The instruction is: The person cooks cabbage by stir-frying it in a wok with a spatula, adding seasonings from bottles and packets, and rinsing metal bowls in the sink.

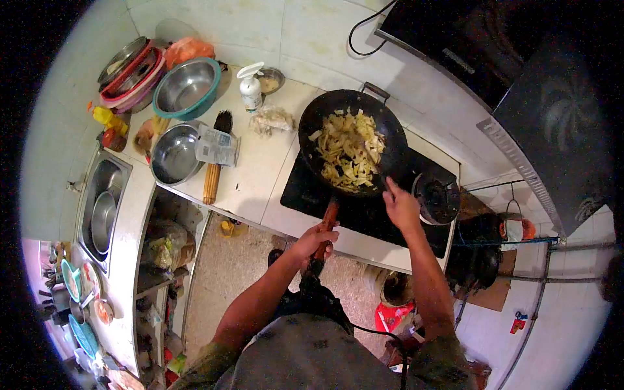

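A black wok sits on the black stove, holding chopped pale vegetables, some browned. My left hand is closed around the wok's wooden handle, close to my body. At the wok's right rim, my right hand grips a spatula. Its blade rests among the vegetables and is partly hidden by them. One finger points along the spatula's handle.
A spray bottle, a crumpled plastic bag and a brush with a wooden handle lie left of the stove. Metal bowls stand farther left, beside the sink. A range hood overhangs the right side.
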Available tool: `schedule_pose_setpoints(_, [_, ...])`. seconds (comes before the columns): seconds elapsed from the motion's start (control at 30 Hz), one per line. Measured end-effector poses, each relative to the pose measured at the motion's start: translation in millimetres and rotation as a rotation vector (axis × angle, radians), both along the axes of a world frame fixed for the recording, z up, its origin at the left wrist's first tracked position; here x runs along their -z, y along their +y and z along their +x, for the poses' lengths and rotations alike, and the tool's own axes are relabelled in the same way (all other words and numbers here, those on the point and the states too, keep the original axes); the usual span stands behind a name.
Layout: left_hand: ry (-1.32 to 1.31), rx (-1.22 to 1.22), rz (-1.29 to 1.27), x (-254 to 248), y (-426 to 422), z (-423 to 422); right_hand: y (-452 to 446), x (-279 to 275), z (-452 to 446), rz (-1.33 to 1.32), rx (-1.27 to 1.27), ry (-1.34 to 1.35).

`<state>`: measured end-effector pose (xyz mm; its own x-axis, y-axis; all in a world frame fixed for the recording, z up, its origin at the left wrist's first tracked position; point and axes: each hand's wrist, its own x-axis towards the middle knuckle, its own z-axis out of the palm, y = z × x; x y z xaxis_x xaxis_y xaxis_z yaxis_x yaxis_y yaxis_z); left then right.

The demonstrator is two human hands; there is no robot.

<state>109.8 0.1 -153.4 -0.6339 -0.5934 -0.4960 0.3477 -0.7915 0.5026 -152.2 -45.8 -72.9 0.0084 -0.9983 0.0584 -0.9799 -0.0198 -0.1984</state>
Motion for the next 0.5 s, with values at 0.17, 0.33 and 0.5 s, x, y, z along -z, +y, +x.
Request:
schedule_pose_setpoints(0.17, [0.038, -0.002, 0.012, 4, 1, 0, 39, -121, -15, 0.162, -0.011, 0.098])
schedule_pose_setpoints(0.33, [-0.037, 0.018, -0.022, -6, -11, -4, 41, -111, -29, 0.249, -0.012, -0.01])
schedule_pose_setpoints(0.5, [-0.032, 0.026, -0.017, 5, -14, -8, 7, -20, -47, -0.027, 0.234, -0.286])
